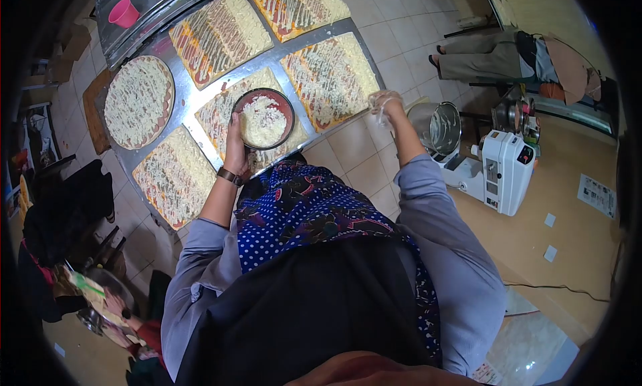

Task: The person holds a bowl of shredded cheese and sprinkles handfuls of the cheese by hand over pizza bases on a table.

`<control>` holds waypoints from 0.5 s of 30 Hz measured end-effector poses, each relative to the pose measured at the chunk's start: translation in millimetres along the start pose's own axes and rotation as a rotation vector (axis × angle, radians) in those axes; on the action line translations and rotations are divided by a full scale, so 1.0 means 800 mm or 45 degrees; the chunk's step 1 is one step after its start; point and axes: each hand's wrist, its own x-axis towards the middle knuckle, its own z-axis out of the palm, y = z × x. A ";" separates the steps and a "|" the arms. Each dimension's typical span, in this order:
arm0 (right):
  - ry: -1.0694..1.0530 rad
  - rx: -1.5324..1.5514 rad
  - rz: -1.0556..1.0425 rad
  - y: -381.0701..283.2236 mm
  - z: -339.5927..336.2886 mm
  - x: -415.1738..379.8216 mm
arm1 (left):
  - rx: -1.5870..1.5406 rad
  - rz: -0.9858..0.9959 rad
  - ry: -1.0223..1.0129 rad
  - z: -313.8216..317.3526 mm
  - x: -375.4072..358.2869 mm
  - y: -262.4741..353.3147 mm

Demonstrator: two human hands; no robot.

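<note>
My left hand grips the side of a round bowl, dark outside and reddish inside. Grated white cheese fills much of it. Beneath the bowl lies a rectangular pizza, partly covered by it. My right hand, in a thin clear plastic glove, hangs by the right edge of another rectangular pizza strewn with cheese and sauce stripes. Its fingers are curled together; whatever is in them cannot be made out.
A round pizza and more rectangular ones cover the metal table. Behind stands a pink cup. At right are a white stand mixer and a metal mixing bowl. Other people are at the left and upper right.
</note>
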 end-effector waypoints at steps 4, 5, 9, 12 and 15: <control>0.016 0.311 0.135 -0.009 -0.022 0.029 | -0.002 0.017 0.013 0.004 -0.004 0.005; 0.057 0.110 0.138 -0.009 -0.022 0.037 | -0.002 0.017 0.016 0.006 -0.005 0.007; -0.003 -0.341 -0.019 0.018 -0.029 0.088 | -0.026 0.023 0.040 0.006 -0.007 0.007; 0.069 -0.481 -0.145 0.006 -0.024 0.094 | -0.055 0.041 0.062 0.010 -0.011 0.008; 0.101 -0.526 0.044 -0.035 -0.026 0.081 | -0.053 0.050 0.111 0.012 -0.014 0.008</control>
